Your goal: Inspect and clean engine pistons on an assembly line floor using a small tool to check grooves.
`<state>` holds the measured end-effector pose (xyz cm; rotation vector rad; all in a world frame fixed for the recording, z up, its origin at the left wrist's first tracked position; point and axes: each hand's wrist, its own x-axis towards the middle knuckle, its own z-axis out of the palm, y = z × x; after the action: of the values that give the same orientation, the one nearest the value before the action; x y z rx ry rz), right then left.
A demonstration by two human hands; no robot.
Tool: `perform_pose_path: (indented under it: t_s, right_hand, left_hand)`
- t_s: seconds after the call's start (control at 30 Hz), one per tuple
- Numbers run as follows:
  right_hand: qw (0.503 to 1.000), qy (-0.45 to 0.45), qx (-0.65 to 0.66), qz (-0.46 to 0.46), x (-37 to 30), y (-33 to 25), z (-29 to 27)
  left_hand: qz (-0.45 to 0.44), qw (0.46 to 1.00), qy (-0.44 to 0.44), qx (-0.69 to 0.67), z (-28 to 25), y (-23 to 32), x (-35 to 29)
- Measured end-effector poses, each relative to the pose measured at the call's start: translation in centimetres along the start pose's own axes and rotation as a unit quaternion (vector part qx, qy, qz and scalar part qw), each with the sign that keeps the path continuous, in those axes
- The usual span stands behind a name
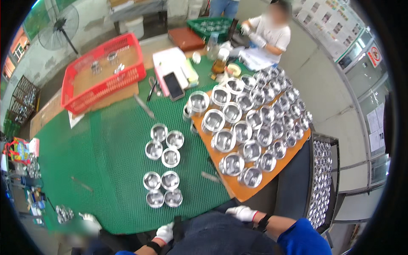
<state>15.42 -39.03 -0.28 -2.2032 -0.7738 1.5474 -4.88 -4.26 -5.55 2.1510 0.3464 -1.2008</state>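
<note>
Both my hands wear white gloves and rest low, by the near table edge. My left hand (165,233) lies against my dark clothing, below two clusters of silver pistons (170,180); its fingers are too small and bunched to read. My right hand (241,213) is beside the near corner of an orange-brown board (241,192), fingers stretched leftward with nothing seen in them. Rows of pistons (233,164), hollow ends up, cover that board. The clusters of several pistons stand on the green textured mat (106,157).
A red crate (104,91) holding a few pistons stands far left. Near the back lie a phone (174,86), papers and a metal strip (144,106). A person (272,34) sits across the table; another person's gloved hand (90,222) is at left. A piston rack (321,182) stands right.
</note>
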Motion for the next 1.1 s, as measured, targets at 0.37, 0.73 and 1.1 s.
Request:
perform_pose_path:
  t_s: [0.37, 0.73, 1.1]
  right_hand:
    - [0.981, -0.153, 0.099, 0.068, 4.0, 8.4, 2.8]
    - [0.980, -0.196, 0.036, 0.013, 14.7, 18.3, 10.2]
    - [0.983, 0.120, -0.048, -0.129, 9.2, 14.8, 8.2]
  left_hand:
    - [-0.060, 0.956, -0.196, -0.209, 3.1, 2.0, 1.2]
    - [0.114, 0.972, -0.201, 0.054, 17.2, -6.1, 15.5]
    - [-0.044, 0.677, 0.314, -0.665, 28.3, -11.6, 9.8]
